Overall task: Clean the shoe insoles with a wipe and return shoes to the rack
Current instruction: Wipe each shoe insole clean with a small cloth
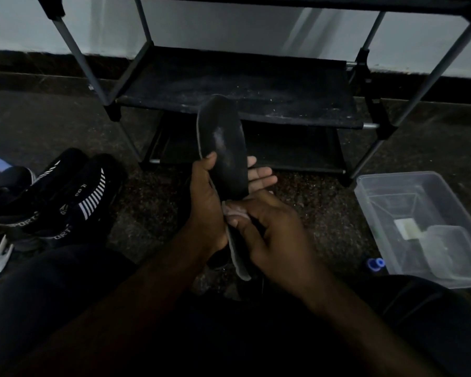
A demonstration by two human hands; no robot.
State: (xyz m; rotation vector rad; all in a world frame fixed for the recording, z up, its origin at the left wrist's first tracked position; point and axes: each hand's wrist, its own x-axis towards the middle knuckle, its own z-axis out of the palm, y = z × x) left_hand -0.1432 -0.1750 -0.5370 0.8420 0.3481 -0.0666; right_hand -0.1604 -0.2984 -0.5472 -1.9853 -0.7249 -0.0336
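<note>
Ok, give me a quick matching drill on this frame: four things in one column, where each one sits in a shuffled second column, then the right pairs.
Things
1. insole
2. wipe
3. shoes
4. plastic container

Places
A. on the floor to the person's right
B. held up by the left hand
C. on the floor to the person's left
D. pinched by the right hand against the insole's lower part

Pairs: 1-B, 2-D, 3-C, 4-A
</note>
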